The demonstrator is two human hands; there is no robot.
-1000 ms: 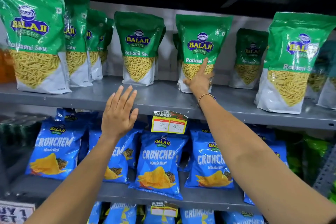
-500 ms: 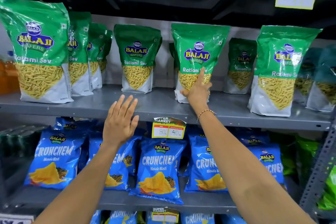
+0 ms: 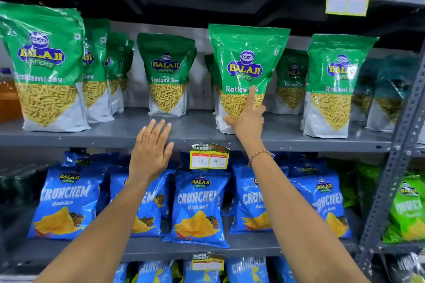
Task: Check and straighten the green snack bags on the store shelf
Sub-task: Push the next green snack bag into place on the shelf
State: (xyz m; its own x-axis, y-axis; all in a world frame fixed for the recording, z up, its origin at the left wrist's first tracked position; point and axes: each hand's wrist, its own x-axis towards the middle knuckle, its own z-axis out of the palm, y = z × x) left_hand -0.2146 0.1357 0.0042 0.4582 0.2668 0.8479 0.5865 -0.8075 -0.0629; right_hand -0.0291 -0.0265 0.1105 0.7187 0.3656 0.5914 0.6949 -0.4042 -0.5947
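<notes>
Partly right hand [image 3: 249,119] covers green bag [image 3: 247,60] lettering.

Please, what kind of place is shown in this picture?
Most likely a supermarket aisle. Grey metal shelves carry rows of one product: green Ratlami Sev bags above, blue Crunchem bags below. A yellow price tag reading "Super Market" hangs on the shelf edge.
</notes>
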